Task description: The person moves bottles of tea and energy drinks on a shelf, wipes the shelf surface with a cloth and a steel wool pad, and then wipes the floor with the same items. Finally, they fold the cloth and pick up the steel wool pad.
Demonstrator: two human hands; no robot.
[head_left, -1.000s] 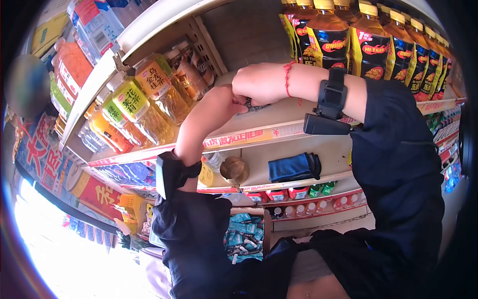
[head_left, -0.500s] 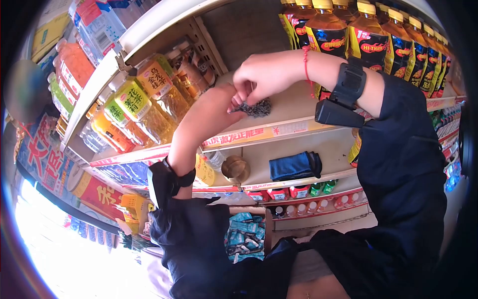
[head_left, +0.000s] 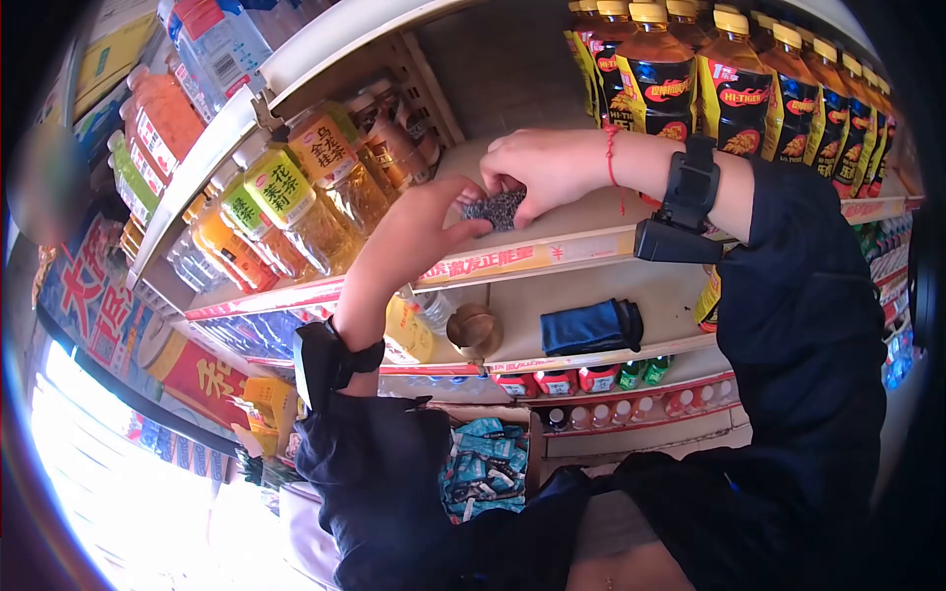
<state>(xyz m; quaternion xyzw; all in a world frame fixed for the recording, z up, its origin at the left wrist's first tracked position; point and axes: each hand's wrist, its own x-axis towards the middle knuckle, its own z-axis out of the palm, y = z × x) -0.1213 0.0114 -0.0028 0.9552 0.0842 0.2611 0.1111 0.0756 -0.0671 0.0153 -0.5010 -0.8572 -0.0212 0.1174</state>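
Note:
A small speckled dark-grey wad, perhaps a crumpled cloth or scourer, is between my two hands, just above the bare part of the upper shelf. My left hand has its thumb and fingers closed on the wad's left end. From above and the right, my right hand pinches the other end, thumb in front and fingertips behind. On the shelf below lie a folded dark-blue cloth and a round brass-coloured bowl.
Bottles of tea stand left of my hands, and yellow-capped drink bottles fill the shelf's right end. A shelf edge with a price strip runs below my wrists. Under it sits a carton of teal packets.
My right hand has moved slightly down and right, its fingers spreading over the grey wad. The wad now shows more plainly between both hands. The view has shifted a little.

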